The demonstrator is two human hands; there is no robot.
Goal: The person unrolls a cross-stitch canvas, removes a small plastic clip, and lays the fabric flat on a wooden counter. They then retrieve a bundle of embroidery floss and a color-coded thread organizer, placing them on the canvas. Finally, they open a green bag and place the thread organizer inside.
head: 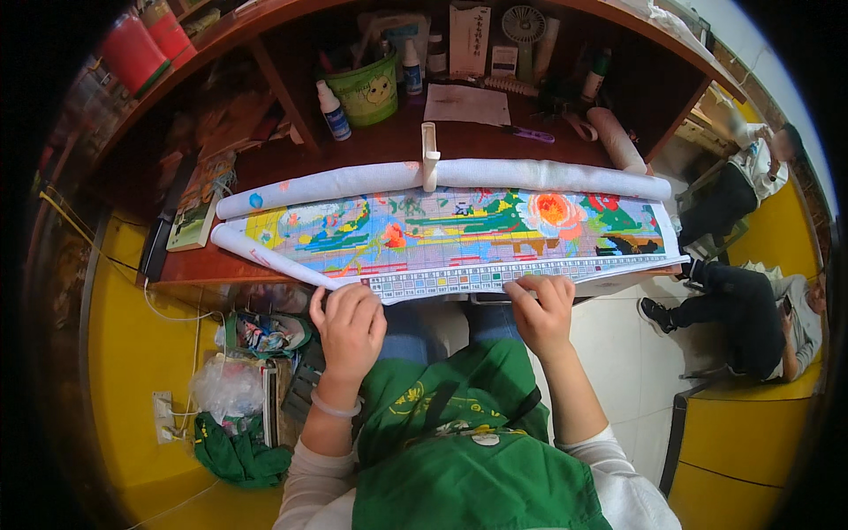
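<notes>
A cross-stitch fabric (457, 225) with bright flowers lies across the desk, its far side rolled into a white tube (550, 175). A pale plastic clip (430, 156) stands over that roll near its middle. The near edge carries a printed strip of colour keys (457, 281) and hangs at the desk's front. My left hand (351, 321) grips this edge where the left part of the near side is rolled (271, 255). Farther right, my right hand (543, 311) pinches the same edge between thumb and fingers.
At the back stand a green bucket (364, 89), spray bottles (333, 112), a small fan (523, 25) and a purple thread snipper (530, 134). A book (191, 218) lies at the left. Bags (228, 391) sit below left. Two people (762, 318) sit at the right.
</notes>
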